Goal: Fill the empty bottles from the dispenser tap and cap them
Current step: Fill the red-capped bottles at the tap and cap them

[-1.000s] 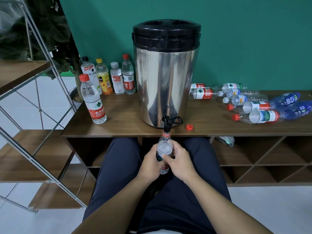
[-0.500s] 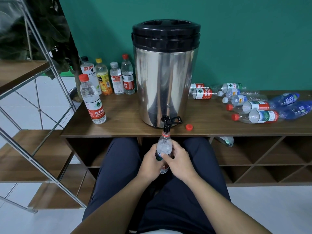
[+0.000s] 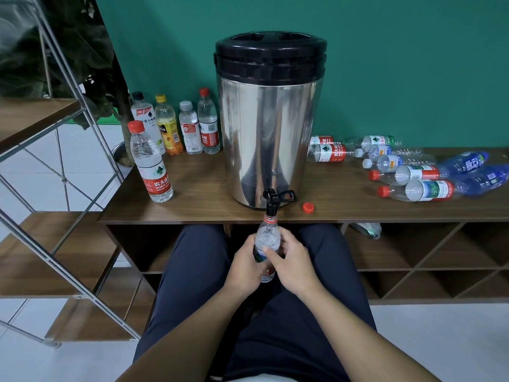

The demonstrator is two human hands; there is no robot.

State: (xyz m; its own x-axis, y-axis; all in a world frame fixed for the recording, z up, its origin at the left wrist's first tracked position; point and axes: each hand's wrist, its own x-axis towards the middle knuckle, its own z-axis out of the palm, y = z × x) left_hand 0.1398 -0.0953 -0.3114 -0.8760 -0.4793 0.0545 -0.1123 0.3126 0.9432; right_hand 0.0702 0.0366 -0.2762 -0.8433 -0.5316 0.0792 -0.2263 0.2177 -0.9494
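One bottle [image 3: 266, 245] sits upright under the tap [image 3: 271, 201], mouth at the spout, below the counter [image 3: 192, 208] edge. Both hands, left [image 3: 243, 267] and right [image 3: 293, 264], wrap round its body. Advice: keep the mouth centred and the bottle vertical; stop short of the neck. The red cap [image 3: 308, 207] lies near the dispenser [image 3: 268, 133]. A standing bottle's label [image 3: 158, 183] reads "NONGFU SPRING".
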